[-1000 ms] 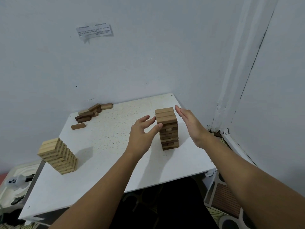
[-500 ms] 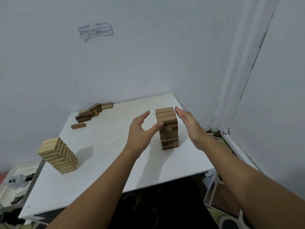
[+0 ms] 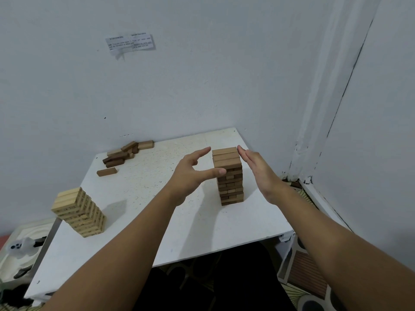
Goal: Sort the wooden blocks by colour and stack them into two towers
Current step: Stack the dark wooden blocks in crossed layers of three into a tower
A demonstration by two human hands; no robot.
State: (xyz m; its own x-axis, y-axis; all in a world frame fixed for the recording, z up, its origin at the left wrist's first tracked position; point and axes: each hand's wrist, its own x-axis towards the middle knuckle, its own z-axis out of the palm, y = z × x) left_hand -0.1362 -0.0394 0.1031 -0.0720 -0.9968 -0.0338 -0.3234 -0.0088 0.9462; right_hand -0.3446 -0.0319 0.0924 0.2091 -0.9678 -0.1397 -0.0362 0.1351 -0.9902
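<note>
Seen from a head camera, looking down at a white counter (image 3: 143, 212) set into the corner of a pale room.

Toward the right side of the counter: a dark tower (image 3: 229, 176) of brown wooden blocks, upright, its top three layers showing broad faces, narrower block ends below. Flanked by both hands, neither gripping.

Left hand (image 3: 190, 173): spread wide just left of the tower, fingers straight and reaching up toward the top layers, thumb stretched out with its tip at the tower's left edge, about a third of the way down (touching or a hair short, cannot tell).

Right hand (image 3: 258, 169): flat, fingers straight and held together, palm turned toward the tower's right side, fingertips level with the top block, very close or just touching.

Near the left edge, well apart from the hands: a light tower (image 3: 78, 213) of pale wooden blocks, squat, appearing to lean in the wide-angle view.

At the back left, against the wall: a loose pile of blocks (image 3: 125, 152), dark and light mixed, with one dark block (image 3: 107, 171) lying alone just in front of it.

On the wall above: a small printed paper note (image 3: 130, 43), text too small to read.
</note>
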